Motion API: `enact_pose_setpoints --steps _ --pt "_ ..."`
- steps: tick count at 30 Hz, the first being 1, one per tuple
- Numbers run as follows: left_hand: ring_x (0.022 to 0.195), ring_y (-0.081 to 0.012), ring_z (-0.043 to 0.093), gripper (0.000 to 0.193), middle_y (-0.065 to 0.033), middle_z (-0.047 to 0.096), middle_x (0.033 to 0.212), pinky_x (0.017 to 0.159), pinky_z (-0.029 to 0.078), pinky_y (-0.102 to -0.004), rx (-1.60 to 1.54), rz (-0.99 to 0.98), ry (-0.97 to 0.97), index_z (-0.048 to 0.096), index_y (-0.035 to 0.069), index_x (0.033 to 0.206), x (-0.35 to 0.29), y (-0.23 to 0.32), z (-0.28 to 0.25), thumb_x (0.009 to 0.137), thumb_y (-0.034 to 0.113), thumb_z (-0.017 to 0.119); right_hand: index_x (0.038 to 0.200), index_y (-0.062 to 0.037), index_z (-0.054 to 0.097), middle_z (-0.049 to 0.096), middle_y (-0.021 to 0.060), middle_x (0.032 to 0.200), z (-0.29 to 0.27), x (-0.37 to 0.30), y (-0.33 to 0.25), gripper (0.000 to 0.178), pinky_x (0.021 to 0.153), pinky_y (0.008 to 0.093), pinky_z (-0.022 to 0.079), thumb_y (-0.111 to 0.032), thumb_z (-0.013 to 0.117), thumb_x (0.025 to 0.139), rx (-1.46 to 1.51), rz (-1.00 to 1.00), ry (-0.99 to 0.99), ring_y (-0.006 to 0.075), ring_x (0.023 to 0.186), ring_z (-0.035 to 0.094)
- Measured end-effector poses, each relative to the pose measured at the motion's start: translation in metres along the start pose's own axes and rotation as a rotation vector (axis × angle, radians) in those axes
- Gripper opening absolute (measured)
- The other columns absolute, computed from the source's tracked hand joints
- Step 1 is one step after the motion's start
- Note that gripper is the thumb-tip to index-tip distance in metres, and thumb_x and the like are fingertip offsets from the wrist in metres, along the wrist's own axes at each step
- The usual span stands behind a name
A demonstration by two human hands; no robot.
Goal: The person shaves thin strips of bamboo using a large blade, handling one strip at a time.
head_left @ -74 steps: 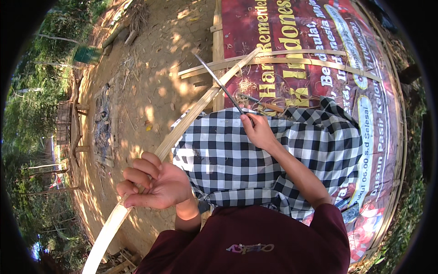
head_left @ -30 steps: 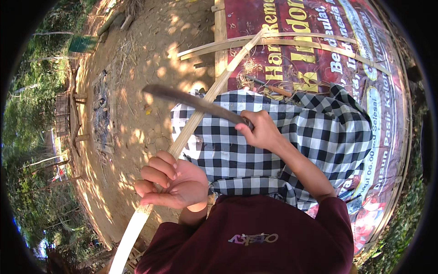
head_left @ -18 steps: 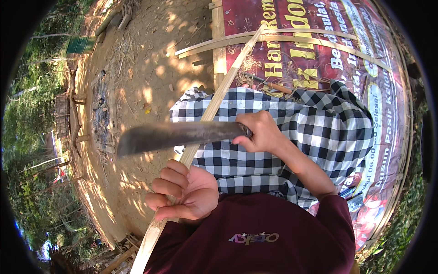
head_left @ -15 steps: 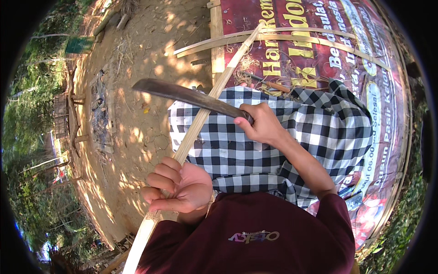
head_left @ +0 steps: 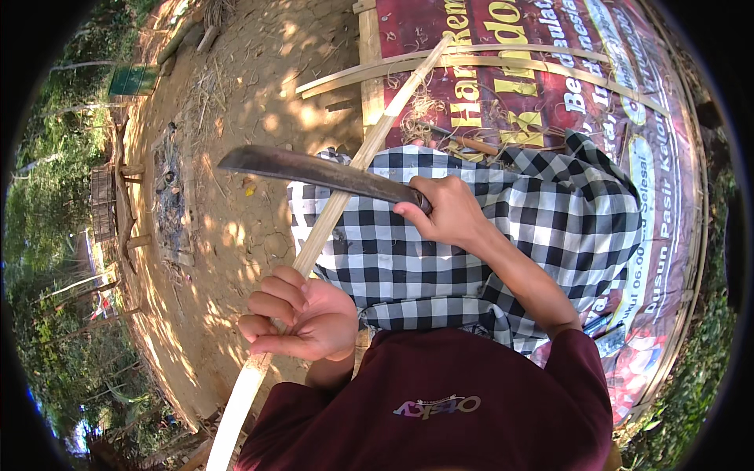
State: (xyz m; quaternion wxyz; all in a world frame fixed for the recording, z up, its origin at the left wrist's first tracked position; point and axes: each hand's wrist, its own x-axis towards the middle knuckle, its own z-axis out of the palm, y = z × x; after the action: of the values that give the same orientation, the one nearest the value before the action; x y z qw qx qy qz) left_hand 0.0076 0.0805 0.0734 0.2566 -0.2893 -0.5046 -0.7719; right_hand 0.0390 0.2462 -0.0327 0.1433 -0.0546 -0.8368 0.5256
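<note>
A long pale strip that looks like split bamboo [head_left: 326, 223] slants across my lap, from the lower left up to the far banner. My left hand [head_left: 301, 315] has its fingers wrapped round the strip's near part, palm turned up. In my right hand [head_left: 449, 210] is the handle of a machete [head_left: 302, 169], mostly covered by the fingers. Its dark, broad blade points left and lies across the strip, over the checkered cloth [head_left: 424, 251] on my legs. The strip's near end runs out of view at the lower edge.
Two more pale strips [head_left: 518, 60] lie across a red printed banner [head_left: 408, 31] at the far right. Curled shavings [head_left: 424, 110] and a brown-handled tool [head_left: 477, 146] lie just beyond my legs. Dry ground [head_left: 236, 157] spreads to the left, with plants past it.
The machete and my right hand have moved slightly left. My left hand and the strip's near part have also shifted a little left. Both grips are kept.
</note>
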Motion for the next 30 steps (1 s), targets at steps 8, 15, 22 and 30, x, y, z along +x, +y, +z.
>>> enact_pose_setpoints --steps 8,15,22,30 --pt "0.054 -0.0097 0.026 0.04 0.0017 0.028 0.065 0.056 0.03 -0.024 -0.058 0.043 0.127 0.027 0.013 0.079 -0.008 0.004 0.016 0.104 0.044 0.024 0.068 -0.0079 0.055 0.054 0.0051 0.053 0.018 -0.006 -0.005 0.058 0.04 0.0375 0.04 -0.065 0.061 0.077 -0.05 -0.372 0.054 0.0279 0.046 0.056" --pt "0.055 -0.0105 0.026 0.04 0.0011 0.028 0.067 0.055 0.025 -0.0257 -0.043 -0.011 0.13 0.028 0.013 0.079 0.004 -0.001 0.0 0.104 0.044 0.025 0.066 -0.0073 0.056 0.056 0.0063 0.052 0.017 -0.013 -0.008 0.061 0.038 0.0389 0.04 -0.067 0.06 0.077 -0.174 -0.254 0.072 0.0275 0.043 0.057" --pt "0.055 -0.0099 0.027 0.042 0.0014 0.028 0.066 0.055 0.027 -0.0244 -0.068 0.065 0.085 0.029 0.013 0.078 -0.008 0.005 0.022 0.104 0.045 0.024 0.073 -0.0024 0.062 0.057 0.0123 0.052 0.001 -0.007 -0.022 0.058 0.043 0.041 0.045 -0.06 0.06 0.083 -0.067 -0.146 0.068 0.0321 0.047 0.06" --pt "0.061 -0.0106 0.026 0.038 0.003 0.027 0.068 0.058 0.025 -0.027 -0.042 0.075 -0.032 0.035 0.014 0.079 -0.007 0.0 0.01 0.104 0.042 0.032 0.081 0.0044 0.064 0.055 0.0186 0.05 -0.023 0.0 0.013 0.053 0.051 0.0425 0.048 -0.047 0.056 0.091 -0.005 0.239 0.019 0.0365 0.052 0.061"
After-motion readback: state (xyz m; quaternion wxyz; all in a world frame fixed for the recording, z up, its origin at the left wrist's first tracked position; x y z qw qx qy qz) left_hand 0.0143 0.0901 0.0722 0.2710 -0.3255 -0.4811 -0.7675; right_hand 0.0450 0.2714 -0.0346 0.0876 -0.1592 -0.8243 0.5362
